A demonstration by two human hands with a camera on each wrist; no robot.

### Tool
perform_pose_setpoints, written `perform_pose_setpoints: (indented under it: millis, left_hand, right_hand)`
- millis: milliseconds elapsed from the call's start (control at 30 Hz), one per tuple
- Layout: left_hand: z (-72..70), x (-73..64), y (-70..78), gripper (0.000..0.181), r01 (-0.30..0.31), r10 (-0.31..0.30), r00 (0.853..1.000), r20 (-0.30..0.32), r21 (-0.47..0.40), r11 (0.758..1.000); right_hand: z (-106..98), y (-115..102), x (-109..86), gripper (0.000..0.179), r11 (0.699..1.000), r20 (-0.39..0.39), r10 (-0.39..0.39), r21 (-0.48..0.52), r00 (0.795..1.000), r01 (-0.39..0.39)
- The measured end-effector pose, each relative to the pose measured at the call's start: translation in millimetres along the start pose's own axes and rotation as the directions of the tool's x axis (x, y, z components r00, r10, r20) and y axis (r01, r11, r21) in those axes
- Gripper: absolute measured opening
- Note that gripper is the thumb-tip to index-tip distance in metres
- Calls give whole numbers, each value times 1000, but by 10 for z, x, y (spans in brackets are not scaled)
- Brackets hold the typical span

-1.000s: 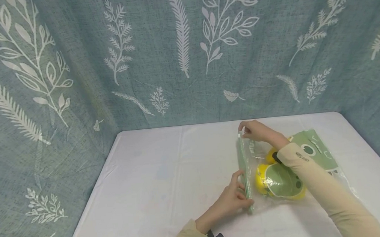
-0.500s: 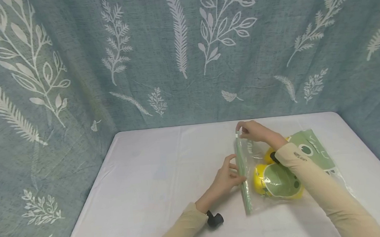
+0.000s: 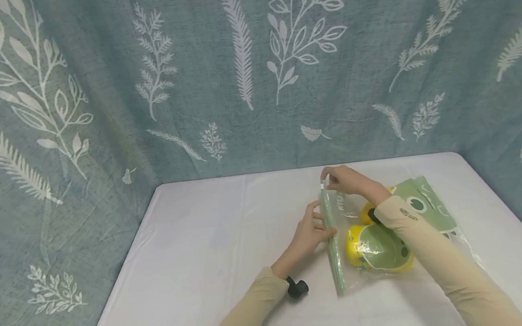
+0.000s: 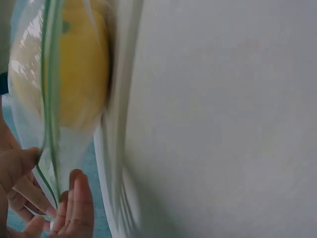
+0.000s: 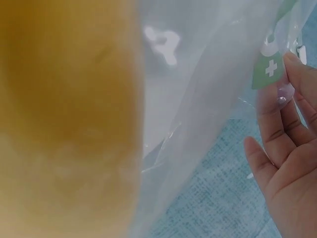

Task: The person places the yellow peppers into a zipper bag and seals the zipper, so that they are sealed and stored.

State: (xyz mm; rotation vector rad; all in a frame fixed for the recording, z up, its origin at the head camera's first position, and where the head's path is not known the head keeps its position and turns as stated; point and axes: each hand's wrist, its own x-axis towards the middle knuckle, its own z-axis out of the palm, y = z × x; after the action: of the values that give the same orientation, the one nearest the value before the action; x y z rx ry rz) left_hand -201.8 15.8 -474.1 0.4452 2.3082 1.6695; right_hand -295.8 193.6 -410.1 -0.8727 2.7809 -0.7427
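Observation:
A clear zip bag (image 3: pixel 352 279) with a green cartoon print and a green zip strip lies on the table, holding a yellow item (image 3: pixel 354 245); its kind is unclear through the plastic. My right hand (image 3: pixel 346 180) pinches the bag's far corner, by a small white piece at the strip's end. Partway down the strip, my left hand (image 3: pixel 308 234) has its thumb on one side and its fingers on the other. In the left wrist view, the left fingers (image 4: pixel 77 208) are close to the strip's far end. The right wrist view shows the right hand (image 5: pixel 292 144) gripping clear plastic.
A white cloth covers the table (image 3: pixel 195 262). Behind and beside it hangs a blue-green curtain (image 3: pixel 217 84) with white leaf prints. A black device (image 3: pixel 297 288) is worn on the left wrist. The right forearm (image 3: pixel 436 251) crosses over the bag and hides part of it.
My left hand has slid along the zip strip from its near end toward the far corner. The right hand keeps hold of that corner. The view has shifted slightly.

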Motion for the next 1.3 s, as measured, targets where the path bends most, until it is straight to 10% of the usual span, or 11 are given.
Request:
perform_pose_setpoints:
  millis: [900, 1300]
  left_hand:
    - [-155, 489, -100, 63, -229, 237, 970, -44, 146, 962]
    - [-215, 594, -115, 56, -249, 252, 966, -52, 57, 967]
  right_hand:
    - [51, -6, -16, 18, 998, -41, -66, 3, 997, 67]
    - [53, -42, -19, 16, 998, -40, -60, -5, 997, 60]
